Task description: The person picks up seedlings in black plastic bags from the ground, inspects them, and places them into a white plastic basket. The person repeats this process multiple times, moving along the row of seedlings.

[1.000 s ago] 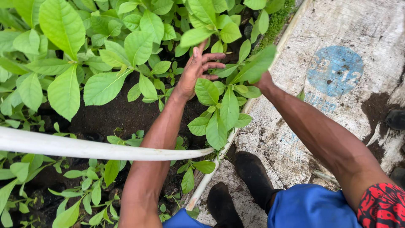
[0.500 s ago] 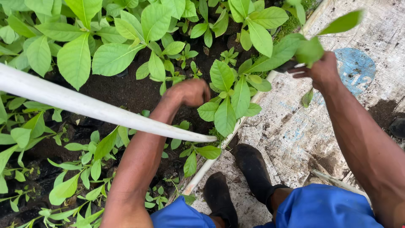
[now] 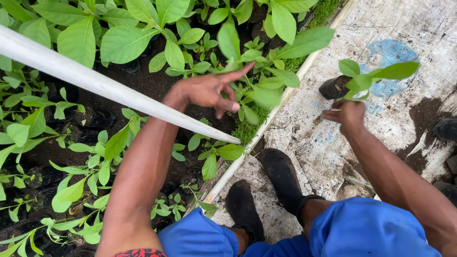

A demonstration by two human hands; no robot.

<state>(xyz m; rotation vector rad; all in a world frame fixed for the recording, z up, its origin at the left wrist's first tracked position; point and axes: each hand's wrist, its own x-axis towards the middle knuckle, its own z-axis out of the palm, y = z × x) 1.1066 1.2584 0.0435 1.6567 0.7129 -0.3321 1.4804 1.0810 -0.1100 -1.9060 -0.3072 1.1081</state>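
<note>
My left hand (image 3: 209,90) hovers open, fingers spread, just above the green seedlings (image 3: 252,81) at the right edge of the nursery bed. My right hand (image 3: 347,114) is out over the concrete slab (image 3: 333,43), closed around the stem of a small seedling (image 3: 366,78). Its black soil bag (image 3: 334,87) hangs tilted just beyond my fingers. The grip itself is partly hidden by the leaves.
A long white pipe (image 3: 95,81) crosses the bed diagonally over my left forearm. A thin white pipe (image 3: 285,95) borders the bed against the slab. My black shoes (image 3: 281,178) stand on the slab. Dark soil (image 3: 423,114) is spilled at the right.
My left hand has opened and lifted off the plants. My right hand has carried the seedling out of the bed and over the slab, with its black bag now showing.
</note>
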